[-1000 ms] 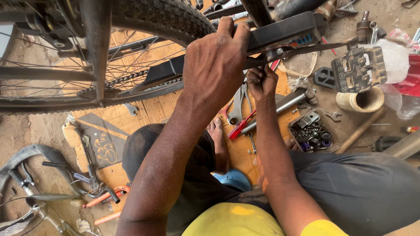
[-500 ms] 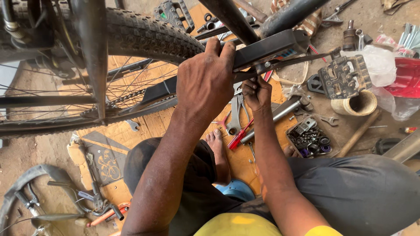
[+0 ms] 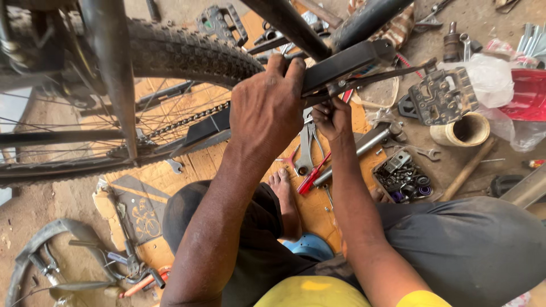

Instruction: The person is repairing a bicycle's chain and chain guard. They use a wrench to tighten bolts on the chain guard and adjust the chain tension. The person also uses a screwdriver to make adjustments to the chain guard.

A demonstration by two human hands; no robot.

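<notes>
Metal dominates the middle: a flat black steel crank arm [image 3: 347, 63] of the upturned bicycle runs on a long axis from about eight o'clock up to two o'clock, ending near a grey studded metal pedal [image 3: 442, 95]. Over its lower end the left hand [image 3: 267, 111] is closed, fingers curled across the top edge at twelve o'clock. Just beneath the arm, at four o'clock from that hand, the right hand [image 3: 331, 118] is bunched against its underside; whether it pinches anything cannot be told. At nine o'clock stands the knobbly black rubber tyre [image 3: 187, 54]; at five o'clock, a tray of small nuts and washers [image 3: 402, 179].
</notes>
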